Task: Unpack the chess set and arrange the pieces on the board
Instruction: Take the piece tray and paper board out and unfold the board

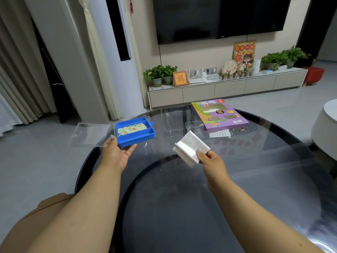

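My left hand point(116, 154) grips the near edge of a blue plastic box point(135, 136) held above the table's left side. Its clear lid point(89, 134) hangs open to the left. Several pale round chess pieces point(131, 129) with red characters fill the box's far compartment; the near compartment looks empty. My right hand point(209, 159) pinches a folded white sheet in clear plastic point(190, 147), lifted over the dark round glass table point(182, 198).
A purple game carton point(221, 115) lies flat at the table's far side, with a clear plastic tray point(179, 117) left of it, a small paper slip point(219, 133) and metal rings point(238, 130) in front. A white seat point(326, 128) stands to the right.
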